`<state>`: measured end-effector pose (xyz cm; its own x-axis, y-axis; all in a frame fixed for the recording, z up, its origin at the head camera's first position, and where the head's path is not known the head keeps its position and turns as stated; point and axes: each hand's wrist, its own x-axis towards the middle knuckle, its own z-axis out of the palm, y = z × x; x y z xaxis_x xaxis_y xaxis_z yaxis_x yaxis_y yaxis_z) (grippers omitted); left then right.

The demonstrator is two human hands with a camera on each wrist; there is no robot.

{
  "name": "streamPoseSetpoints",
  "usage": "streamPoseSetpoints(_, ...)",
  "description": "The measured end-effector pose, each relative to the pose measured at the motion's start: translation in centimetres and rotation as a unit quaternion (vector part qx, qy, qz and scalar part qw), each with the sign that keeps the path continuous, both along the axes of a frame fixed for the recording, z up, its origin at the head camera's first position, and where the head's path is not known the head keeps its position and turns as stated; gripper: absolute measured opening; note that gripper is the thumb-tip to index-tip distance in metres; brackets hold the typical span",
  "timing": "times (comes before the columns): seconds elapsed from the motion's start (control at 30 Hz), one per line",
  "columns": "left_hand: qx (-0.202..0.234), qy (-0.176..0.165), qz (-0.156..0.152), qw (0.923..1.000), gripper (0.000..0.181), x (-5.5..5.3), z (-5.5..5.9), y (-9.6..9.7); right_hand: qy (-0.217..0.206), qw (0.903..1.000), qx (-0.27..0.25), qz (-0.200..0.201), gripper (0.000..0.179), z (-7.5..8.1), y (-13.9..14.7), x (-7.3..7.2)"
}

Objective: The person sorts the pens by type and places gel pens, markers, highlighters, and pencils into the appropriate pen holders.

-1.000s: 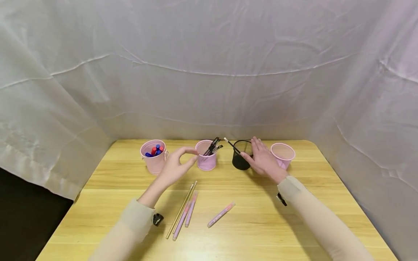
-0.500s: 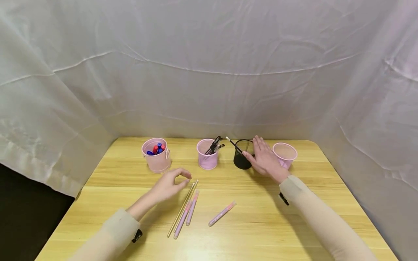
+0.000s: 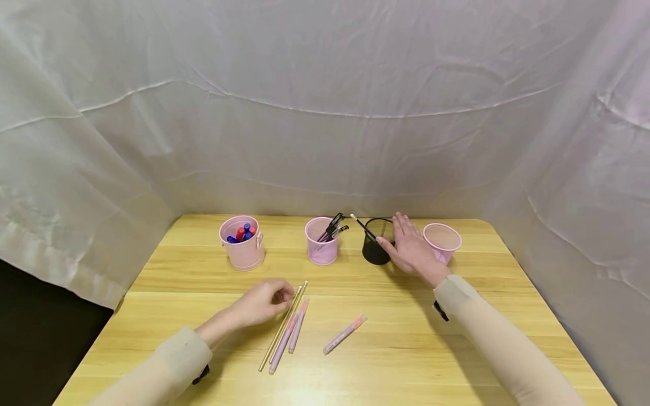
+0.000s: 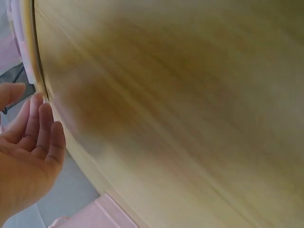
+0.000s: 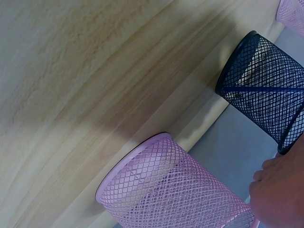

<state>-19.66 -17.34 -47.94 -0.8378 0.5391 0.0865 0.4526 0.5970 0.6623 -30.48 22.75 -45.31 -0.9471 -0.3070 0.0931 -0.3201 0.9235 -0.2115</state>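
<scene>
My left hand [image 3: 265,301] is low over the table at the upper ends of two gold pencils [image 3: 278,338]. Its fingers are loosely bent, and in the left wrist view a gap shows between thumb and fingertips. Two pink-lilac highlighters [image 3: 282,344] lie right beside the pencils. With fingers extended, my right hand [image 3: 412,248] rests at the rim of a black mesh pen cup [image 3: 374,252]. A black pencil [image 3: 363,226] with a white end leans out of that cup, close to the right thumb. The right wrist view shows the black cup's mesh side [image 5: 268,90].
A pink bucket [image 3: 246,256] with red and blue markers stands at the left. Beside it is a pink mesh cup [image 3: 322,254] with black pens. Another pink mesh cup [image 3: 442,237] stands by the right wrist. One highlighter [image 3: 345,334] lies alone mid-table. Grey cloth [image 3: 325,152] hangs behind.
My left hand has moved down from beside the pink cup of pens to the gold pencils, its fingers bending more. My right hand has stayed at the black cup.
</scene>
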Motion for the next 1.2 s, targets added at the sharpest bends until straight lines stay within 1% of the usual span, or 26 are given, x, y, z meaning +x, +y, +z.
streamPoseSetpoints(0.1,-0.009,-0.006,-0.013,0.9999,0.014,-0.07,-0.14,0.15,-0.001,1.0,0.0,0.0,0.094,-0.08,0.05,-0.08)
streamPoseSetpoints(0.17,-0.014,-0.008,-0.015,0.9997,0.016,-0.09,-0.23,0.24,0.002,1.0,0.001,0.001,0.094,-0.18,0.05,-0.19)
streamPoseSetpoints(0.33,-0.021,-0.007,-0.011,0.9997,0.02,-0.14,-0.48,0.31,0.005,1.0,-0.005,0.001,0.093,-0.15,-0.09,-0.11)
streamPoseSetpoints(0.57,-0.025,-0.008,-0.009,0.9996,0.022,-0.24,-0.69,0.34,-0.004,1.0,-0.006,-0.002,0.093,0.03,-0.15,0.19)
streamPoseSetpoints(0.87,-0.019,0.009,-0.025,0.9995,0.019,-0.57,-0.46,0.19,0.006,0.9999,-0.013,-0.002,0.091,0.04,0.0,0.08)
streamPoseSetpoints(1.0,-0.018,0.015,-0.024,0.9994,0.02,-0.76,-0.47,0.09,0.008,0.9998,-0.019,-0.001,0.093,-0.07,0.05,-0.03)
streamPoseSetpoints(1.2,-0.022,0.018,-0.021,0.9994,0.022,-0.77,-0.33,0.06,0.007,0.9997,-0.022,0.004,0.097,-0.45,0.22,-0.2)
